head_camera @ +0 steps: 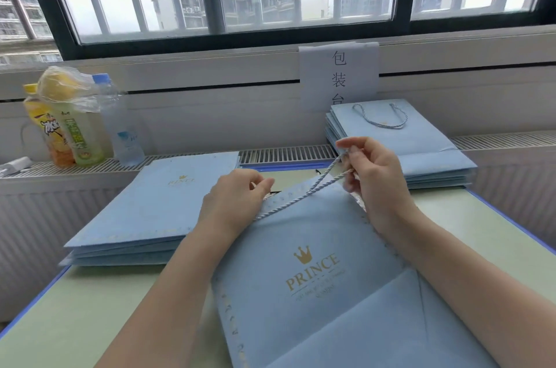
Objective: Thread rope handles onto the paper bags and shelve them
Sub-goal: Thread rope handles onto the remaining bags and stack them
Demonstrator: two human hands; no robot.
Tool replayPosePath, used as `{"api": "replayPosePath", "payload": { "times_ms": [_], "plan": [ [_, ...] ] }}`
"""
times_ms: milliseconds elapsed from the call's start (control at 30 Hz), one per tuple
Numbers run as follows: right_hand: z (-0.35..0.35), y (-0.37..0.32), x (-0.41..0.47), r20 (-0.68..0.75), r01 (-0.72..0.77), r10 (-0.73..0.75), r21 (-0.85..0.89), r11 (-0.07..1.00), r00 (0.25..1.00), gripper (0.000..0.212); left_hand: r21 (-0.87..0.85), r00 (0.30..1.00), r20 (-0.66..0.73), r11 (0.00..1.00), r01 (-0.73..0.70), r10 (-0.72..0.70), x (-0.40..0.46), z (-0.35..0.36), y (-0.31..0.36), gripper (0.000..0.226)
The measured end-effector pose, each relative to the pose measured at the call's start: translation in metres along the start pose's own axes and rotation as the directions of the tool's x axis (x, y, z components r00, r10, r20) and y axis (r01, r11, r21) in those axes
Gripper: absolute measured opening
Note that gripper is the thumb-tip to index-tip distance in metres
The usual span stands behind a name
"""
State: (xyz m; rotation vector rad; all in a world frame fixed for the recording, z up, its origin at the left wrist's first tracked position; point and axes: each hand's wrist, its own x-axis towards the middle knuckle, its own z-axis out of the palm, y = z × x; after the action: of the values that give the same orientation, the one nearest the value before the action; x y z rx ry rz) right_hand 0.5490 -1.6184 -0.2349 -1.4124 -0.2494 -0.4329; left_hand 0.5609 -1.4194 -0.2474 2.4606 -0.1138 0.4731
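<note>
Both hands had a grip on something: the right hand (373,175) pinched the blue and white rope handle (304,193) between finger and thumb and held it up, and the left hand (237,199) pinched the top edge of the blue paper bag (316,277) right where the rope ran under it. The bag lay flat on the green counter (90,307), close to the person, with a gold crown and the word PRINCE on its front. The rope went from the right hand down across the top of the bag to the left hand. I could not see the hole it had to pass through. I think the rope could slip out of the hole if the right hand pulled too hard, since no knot could be seen on the end. The thin paper edge might also tear or bend if the left hand pulled on it. A stack of flat bags (156,205) lay on the left, and no ropes showed on them. Another stack (400,145) lay by the window on the right, and its top bag had a rope handle on it. No bag stood open, so nothing could be seen inside any of them. Three drink bottles (81,126) stood on the sill, with a thin plastic bag of fruit (63,87) resting on top.
</note>
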Motion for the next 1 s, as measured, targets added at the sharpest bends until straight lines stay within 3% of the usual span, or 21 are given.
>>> {"api": "replayPosePath", "payload": {
  "times_ms": [100, 167, 233, 367, 467, 600, 700, 767, 833, 867, 933, 1000],
  "plan": [
    [-0.003, -0.002, 0.003, -0.142, 0.187, -0.201, -0.105, 0.977, 0.969, 0.032, -0.029, 0.994, -0.111, 0.999, 0.016, -0.019, -0.002, -0.001, 0.003, 0.024],
    [-0.006, -0.006, 0.006, -0.222, 0.255, -0.274, -0.112, 0.96, 0.936, 0.033, -0.152, 0.991, -0.116, 0.987, 0.041, -0.06, -0.001, -0.002, 0.005, 0.024],
    [-0.01, -0.012, 0.009, -0.283, 0.302, -0.322, -0.112, 0.947, 0.904, 0.033, -0.335, 0.99, 0.013, 0.932, 0.14, -0.144, 0.0, -0.002, 0.007, 0.025],
    [-0.018, -0.015, 0.013, -0.307, 0.312, -0.32, -0.075, 0.947, 0.896, 0.033, -0.628, 0.907, 0.361, 0.662, 0.409, -0.217, -0.006, 0.004, 0.018, 0.022],
    [-0.014, -0.012, 0.012, -0.254, 0.24, -0.244, -0.047, 0.97, 0.936, 0.029, -0.667, 0.901, 0.383, 0.614, 0.423, -0.204, -0.009, 0.01, 0.019, 0.023],
    [-0.011, -0.014, 0.01, -0.057, -0.042, 0.051, 0.154, 0.987, 0.997, 0.019, -0.74, 0.948, 0.156, 0.603, 0.298, -0.276, -0.007, 0.003, 0.017, 0.022],
    [-0.006, -0.013, 0.007, 0.092, -0.239, 0.226, 0.166, 0.957, 0.97, 0.02, -0.782, 0.923, 0.006, 0.573, 0.244, -0.384, -0.004, -0.002, 0.012, 0.023],
    [-0.002, -0.012, 0.004, 0.123, -0.315, 0.303, 0.088, 0.945, 0.945, 0.022, -0.761, 0.912, -0.04, 0.604, 0.238, -0.409, -0.003, -0.004, 0.01, 0.022],
    [-0.001, -0.012, 0.002, 0.122, -0.273, 0.286, -0.113, 0.955, 0.951, 0.023, -0.74, 0.914, -0.013, 0.618, 0.265, -0.407, -0.003, -0.007, 0.007, 0.022],
    [-0.004, -0.01, 0.003, 0.102, -0.167, 0.207, -0.304, 0.938, 0.973, 0.022, -0.736, 0.915, 0.025, 0.612, 0.29, -0.403, -0.002, -0.009, 0.006, 0.024],
    [-0.012, -0.005, 0.008, 0.072, 0.112, -0.086, -0.652, 0.75, 0.994, 0.018, -0.727, 0.917, 0.089, 0.604, 0.328, -0.39, -0.002, -0.014, 0.003, 0.026],
    [-0.02, -0.003, 0.013, 0.054, 0.25, -0.334, -0.776, 0.579, 0.941, 0.016, -0.744, 0.925, 0.138, 0.58, 0.333, -0.355, -0.002, -0.019, 0.002, 0.022]
  ]
}}
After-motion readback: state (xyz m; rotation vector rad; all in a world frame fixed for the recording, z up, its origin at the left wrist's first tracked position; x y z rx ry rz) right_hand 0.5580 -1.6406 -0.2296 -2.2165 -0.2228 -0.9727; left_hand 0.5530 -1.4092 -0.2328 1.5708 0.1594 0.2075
